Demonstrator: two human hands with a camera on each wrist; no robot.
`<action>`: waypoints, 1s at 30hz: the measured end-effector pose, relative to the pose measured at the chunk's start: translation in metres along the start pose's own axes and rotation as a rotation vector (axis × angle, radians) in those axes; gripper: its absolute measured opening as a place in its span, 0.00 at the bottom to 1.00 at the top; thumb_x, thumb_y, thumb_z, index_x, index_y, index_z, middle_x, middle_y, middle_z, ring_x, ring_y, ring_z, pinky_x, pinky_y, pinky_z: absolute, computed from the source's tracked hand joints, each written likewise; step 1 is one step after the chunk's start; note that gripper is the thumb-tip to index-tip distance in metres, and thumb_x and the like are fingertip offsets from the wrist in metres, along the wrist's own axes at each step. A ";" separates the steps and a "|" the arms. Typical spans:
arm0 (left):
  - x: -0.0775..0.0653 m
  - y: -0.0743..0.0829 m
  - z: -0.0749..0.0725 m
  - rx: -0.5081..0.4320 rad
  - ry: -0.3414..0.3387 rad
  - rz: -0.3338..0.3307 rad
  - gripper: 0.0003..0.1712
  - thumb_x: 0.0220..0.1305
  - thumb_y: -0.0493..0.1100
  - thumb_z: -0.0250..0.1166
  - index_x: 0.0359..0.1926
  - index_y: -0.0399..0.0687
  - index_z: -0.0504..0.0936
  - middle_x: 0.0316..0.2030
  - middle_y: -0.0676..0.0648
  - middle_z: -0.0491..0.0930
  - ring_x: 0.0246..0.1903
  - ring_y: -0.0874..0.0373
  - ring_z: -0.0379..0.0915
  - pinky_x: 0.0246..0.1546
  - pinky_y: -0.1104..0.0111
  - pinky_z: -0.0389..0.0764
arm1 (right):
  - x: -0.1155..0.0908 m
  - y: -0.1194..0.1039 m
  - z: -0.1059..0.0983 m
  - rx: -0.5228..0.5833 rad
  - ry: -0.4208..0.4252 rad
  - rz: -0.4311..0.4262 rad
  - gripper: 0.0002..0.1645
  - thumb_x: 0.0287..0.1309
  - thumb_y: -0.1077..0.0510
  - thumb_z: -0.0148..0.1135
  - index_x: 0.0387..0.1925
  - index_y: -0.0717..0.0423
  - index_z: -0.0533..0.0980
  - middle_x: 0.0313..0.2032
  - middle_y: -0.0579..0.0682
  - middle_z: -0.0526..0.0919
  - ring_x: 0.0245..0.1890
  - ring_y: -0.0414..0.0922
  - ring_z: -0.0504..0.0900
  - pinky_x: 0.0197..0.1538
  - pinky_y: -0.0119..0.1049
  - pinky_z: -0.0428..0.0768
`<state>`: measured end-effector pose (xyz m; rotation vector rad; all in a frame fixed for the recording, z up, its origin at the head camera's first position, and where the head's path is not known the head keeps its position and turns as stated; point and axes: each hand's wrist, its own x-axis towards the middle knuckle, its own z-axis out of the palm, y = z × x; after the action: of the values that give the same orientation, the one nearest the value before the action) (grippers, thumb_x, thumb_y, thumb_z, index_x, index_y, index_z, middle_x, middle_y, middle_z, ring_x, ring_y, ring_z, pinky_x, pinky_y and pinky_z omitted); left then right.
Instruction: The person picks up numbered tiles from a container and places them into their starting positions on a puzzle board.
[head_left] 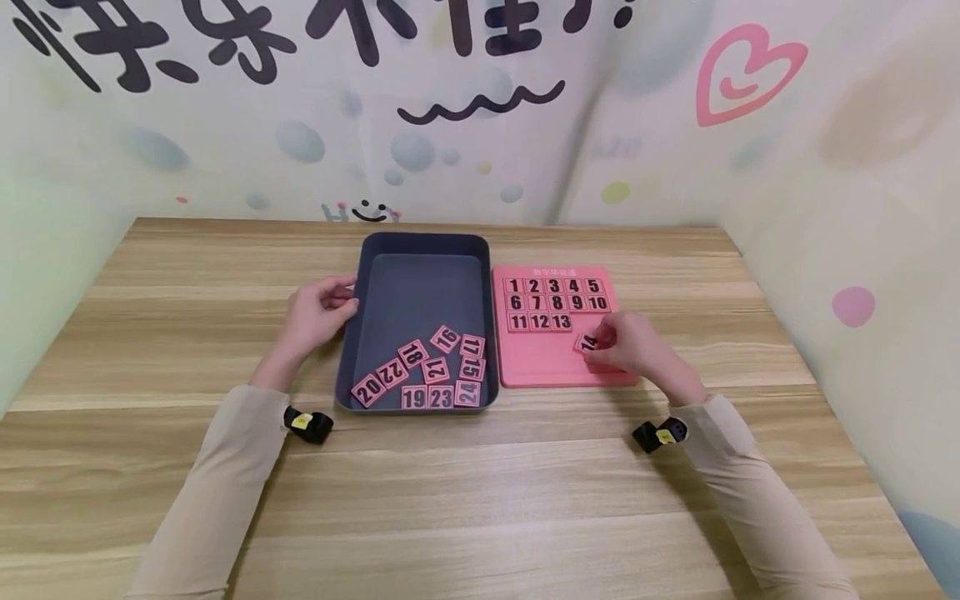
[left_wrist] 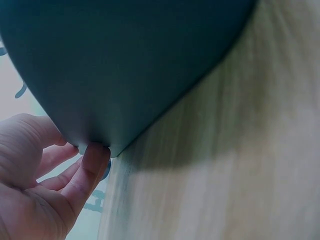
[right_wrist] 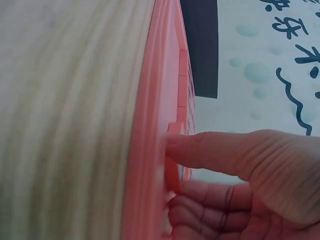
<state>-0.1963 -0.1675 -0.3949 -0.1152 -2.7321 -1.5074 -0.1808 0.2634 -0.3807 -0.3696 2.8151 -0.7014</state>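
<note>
A numbered pink tile, the 14 [head_left: 588, 342], is pinched between the thumb and fingers of a person's right hand [head_left: 630, 342], right of the frame's centre, above the lower half of a pink board [head_left: 540, 362]. The tile is held at the picture-left side of the hand, its numeral turned askew to the neat rows; being nearly square, it shows no clear long axis. A bare spot is left on the board just above it in the frame, bounded on the left by the 13 [head_left: 561, 322] and on top by the 9 [head_left: 576, 302] and the 10 [head_left: 597, 302]. By that relation, a short shift toward the top of the picture and a turn to square the numeral would be called for. In the right wrist view the tile is seen edge-on, close to the board; whether the two are touching cannot be told. The spot is nearer to the right hand. The left hand [head_left: 318, 310] is placed well apart, its fingertips clasped on the left rim of a dark tray [head_left: 420, 292], where loose tiles [head_left: 435, 369] are gathered in the lower part. A wooden table [head_left: 450, 500] is seen beneath.
</note>
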 end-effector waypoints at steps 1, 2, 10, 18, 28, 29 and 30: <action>0.000 0.000 0.000 0.003 0.001 -0.001 0.22 0.62 0.30 0.57 0.58 0.29 0.71 0.46 0.29 0.76 0.43 0.42 0.75 0.35 0.85 0.72 | 0.001 -0.001 0.000 -0.007 0.002 0.021 0.14 0.44 0.59 0.72 0.27 0.64 0.75 0.26 0.53 0.81 0.26 0.45 0.76 0.32 0.38 0.78; 0.000 0.000 0.000 0.005 0.001 -0.002 0.22 0.62 0.31 0.57 0.58 0.29 0.71 0.46 0.29 0.76 0.43 0.43 0.75 0.34 0.85 0.72 | 0.001 -0.002 0.000 -0.011 0.004 0.038 0.14 0.45 0.59 0.71 0.25 0.63 0.75 0.24 0.52 0.80 0.24 0.44 0.75 0.30 0.36 0.76; 0.000 0.000 0.000 0.008 0.005 0.003 0.22 0.62 0.31 0.57 0.58 0.29 0.71 0.46 0.29 0.77 0.42 0.42 0.75 0.34 0.85 0.72 | 0.007 -0.008 0.001 0.002 0.021 0.118 0.26 0.50 0.52 0.70 0.13 0.54 0.63 0.11 0.44 0.60 0.14 0.37 0.58 0.17 0.29 0.58; 0.001 -0.002 0.000 0.006 0.003 0.003 0.22 0.62 0.30 0.57 0.58 0.29 0.71 0.46 0.29 0.77 0.42 0.43 0.75 0.33 0.85 0.72 | 0.010 -0.007 -0.004 -0.035 0.043 0.076 0.13 0.47 0.61 0.70 0.25 0.68 0.76 0.23 0.57 0.79 0.24 0.47 0.76 0.30 0.38 0.78; 0.000 0.000 0.000 0.001 0.012 0.016 0.21 0.62 0.30 0.57 0.57 0.28 0.72 0.45 0.29 0.77 0.41 0.42 0.75 0.34 0.86 0.72 | 0.019 -0.007 -0.004 -0.015 0.029 0.158 0.10 0.53 0.64 0.65 0.34 0.70 0.79 0.34 0.63 0.82 0.32 0.51 0.79 0.35 0.39 0.80; 0.000 0.000 0.001 0.001 0.015 0.016 0.21 0.61 0.30 0.57 0.57 0.28 0.72 0.45 0.28 0.77 0.42 0.42 0.75 0.34 0.85 0.72 | 0.020 -0.007 -0.004 -0.015 0.030 0.161 0.10 0.53 0.64 0.65 0.34 0.70 0.79 0.35 0.64 0.82 0.33 0.52 0.79 0.36 0.40 0.80; 0.000 0.000 0.001 0.002 0.016 0.016 0.21 0.62 0.30 0.58 0.57 0.28 0.72 0.45 0.28 0.77 0.42 0.42 0.75 0.34 0.85 0.72 | 0.021 -0.007 -0.004 -0.020 0.037 0.157 0.10 0.52 0.64 0.65 0.34 0.70 0.79 0.34 0.64 0.82 0.33 0.52 0.79 0.37 0.41 0.80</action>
<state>-0.1964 -0.1668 -0.3952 -0.1235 -2.7137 -1.4954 -0.2006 0.2528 -0.3769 -0.1373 2.8485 -0.6534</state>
